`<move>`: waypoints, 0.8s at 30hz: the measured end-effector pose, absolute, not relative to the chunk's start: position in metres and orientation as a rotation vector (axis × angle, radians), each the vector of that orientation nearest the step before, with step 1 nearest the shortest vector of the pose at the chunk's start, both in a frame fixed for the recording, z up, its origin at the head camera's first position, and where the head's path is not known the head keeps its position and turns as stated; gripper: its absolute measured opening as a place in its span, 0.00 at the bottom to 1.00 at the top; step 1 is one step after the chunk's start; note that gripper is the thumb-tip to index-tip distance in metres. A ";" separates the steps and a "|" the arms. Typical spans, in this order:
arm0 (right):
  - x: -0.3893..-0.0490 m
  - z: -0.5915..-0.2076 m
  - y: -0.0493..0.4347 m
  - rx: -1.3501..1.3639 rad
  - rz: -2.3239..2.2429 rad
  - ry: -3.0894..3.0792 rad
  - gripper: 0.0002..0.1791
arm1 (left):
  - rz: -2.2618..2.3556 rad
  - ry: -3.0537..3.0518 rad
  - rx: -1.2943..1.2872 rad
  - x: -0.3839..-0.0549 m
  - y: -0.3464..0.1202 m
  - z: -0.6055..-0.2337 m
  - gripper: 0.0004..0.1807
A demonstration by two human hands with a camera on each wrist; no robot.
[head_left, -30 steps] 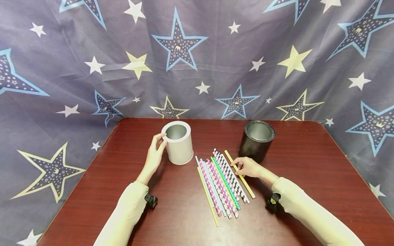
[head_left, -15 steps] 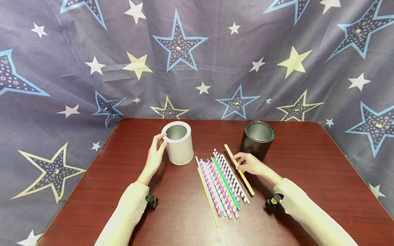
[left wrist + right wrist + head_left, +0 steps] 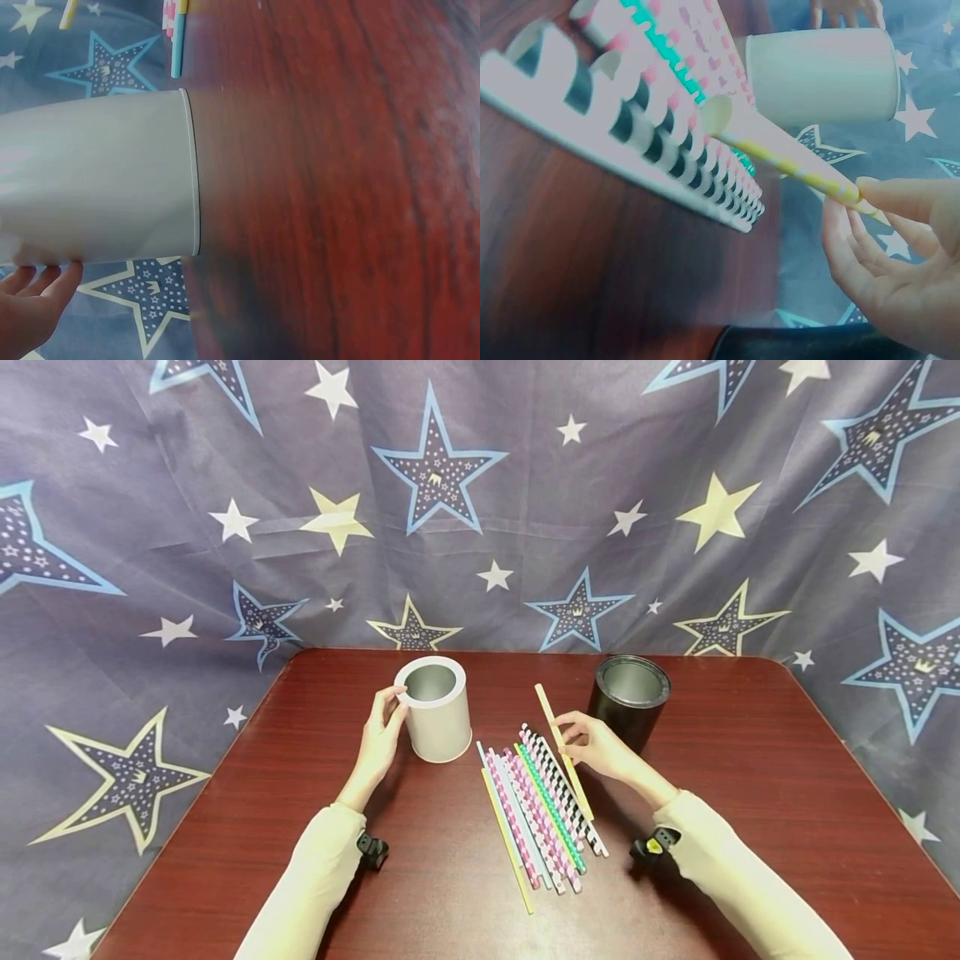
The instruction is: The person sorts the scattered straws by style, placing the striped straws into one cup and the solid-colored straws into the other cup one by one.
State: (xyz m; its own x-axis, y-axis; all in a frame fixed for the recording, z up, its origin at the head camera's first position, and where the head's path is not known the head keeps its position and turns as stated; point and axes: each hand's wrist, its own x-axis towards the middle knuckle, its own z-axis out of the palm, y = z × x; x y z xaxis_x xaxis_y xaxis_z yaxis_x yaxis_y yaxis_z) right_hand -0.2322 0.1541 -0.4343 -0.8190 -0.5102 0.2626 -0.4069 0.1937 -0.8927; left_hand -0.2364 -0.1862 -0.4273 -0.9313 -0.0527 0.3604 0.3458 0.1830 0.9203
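Note:
In the head view my right hand (image 3: 602, 750) pinches a yellow and white paper straw (image 3: 576, 787) between thumb and fingers. The straw is raised over the right edge of a row of paper straws (image 3: 542, 822). Its hollow near end shows in the right wrist view, with the thumb (image 3: 904, 196) on its far part. My left hand (image 3: 378, 745) touches the left side of a white cylindrical canister (image 3: 441, 731), fingertips right at the rim. In the left wrist view its fingers (image 3: 64, 285) rest fairly straight against the canister wall.
A black cylindrical canister (image 3: 637, 717) stands upright just behind my right hand. The straws in the row are pink, black-striped, green, blue and yellow, lying on a reddish-brown table (image 3: 720, 735). A star-patterned curtain (image 3: 480, 552) hangs behind the table.
My right hand has lifted the yellow straw off the table and carried it left and away from me, over the row's edge. The left hand and white canister stay put.

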 end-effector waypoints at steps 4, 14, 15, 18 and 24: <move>-0.233 -0.428 0.146 -0.865 -1.760 2.361 0.19 | -1.805 -2.150 -0.274 -0.236 -0.186 -0.427 0.16; -0.227 -0.401 0.124 -0.675 -1.858 2.358 0.20 | -1.766 -2.161 -0.269 -0.236 -0.187 -0.429 0.16; -0.227 -0.398 0.122 -0.673 -1.868 2.354 0.20 | -1.765 -2.159 -0.270 -0.236 -0.187 -0.429 0.16; -0.228 -0.391 0.117 -0.659 -1.907 2.355 0.20 | -1.764 -2.160 -0.270 -0.236 -0.187 -0.429 0.16; -0.230 -0.381 0.104 -0.628 -2.009 2.286 0.22 | -1.789 -2.173 -0.256 -0.233 -0.186 -0.423 0.16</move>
